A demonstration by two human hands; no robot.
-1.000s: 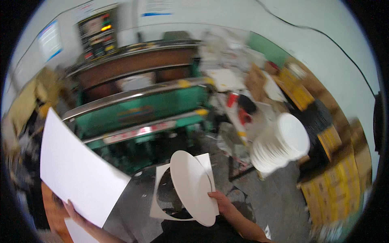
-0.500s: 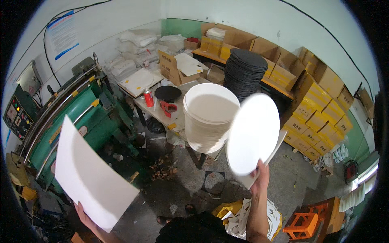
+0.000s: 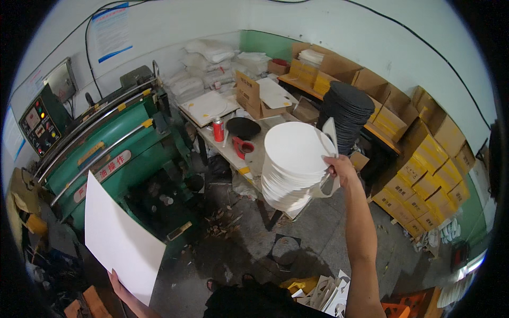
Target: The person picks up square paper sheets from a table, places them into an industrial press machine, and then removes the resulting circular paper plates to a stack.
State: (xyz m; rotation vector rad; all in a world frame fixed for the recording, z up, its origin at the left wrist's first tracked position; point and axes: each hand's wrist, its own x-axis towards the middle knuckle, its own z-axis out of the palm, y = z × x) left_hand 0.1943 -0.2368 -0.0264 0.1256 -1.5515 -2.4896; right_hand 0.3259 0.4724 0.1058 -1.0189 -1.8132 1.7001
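Note:
A white rectangular sheet (image 3: pixel 123 241) stands tilted at the lower left, its lower edge gripped by my left hand (image 3: pixel 123 290). Reaching far forward, my right hand (image 3: pixel 342 170) has its fingers closed at the right edge of a white disc (image 3: pixel 297 144). That disc lies on top of a tall stack of white discs (image 3: pixel 289 188) at the near right corner of the table. A thin white offcut (image 3: pixel 330 130) with a curved inner edge is also in my right hand, standing beside the stack; my fingers hide part of it.
Left of me is a green machine (image 3: pixel 114 164) with a control panel (image 3: pixel 41 126). The worktable (image 3: pixel 222 153) bears a red can (image 3: pixel 218 129), a black disc (image 3: pixel 243 127) and a red tape dispenser (image 3: pixel 243 148). Black discs (image 3: pixel 347 114) are stacked behind; cartons (image 3: pixel 419 183) stand right, white offcuts (image 3: pixel 331 291) near my feet.
My right hand has swung forward and brought the white disc down onto the stack, the offcut still in its grip. My left hand keeps the sheet at the lower left. The view has shifted.

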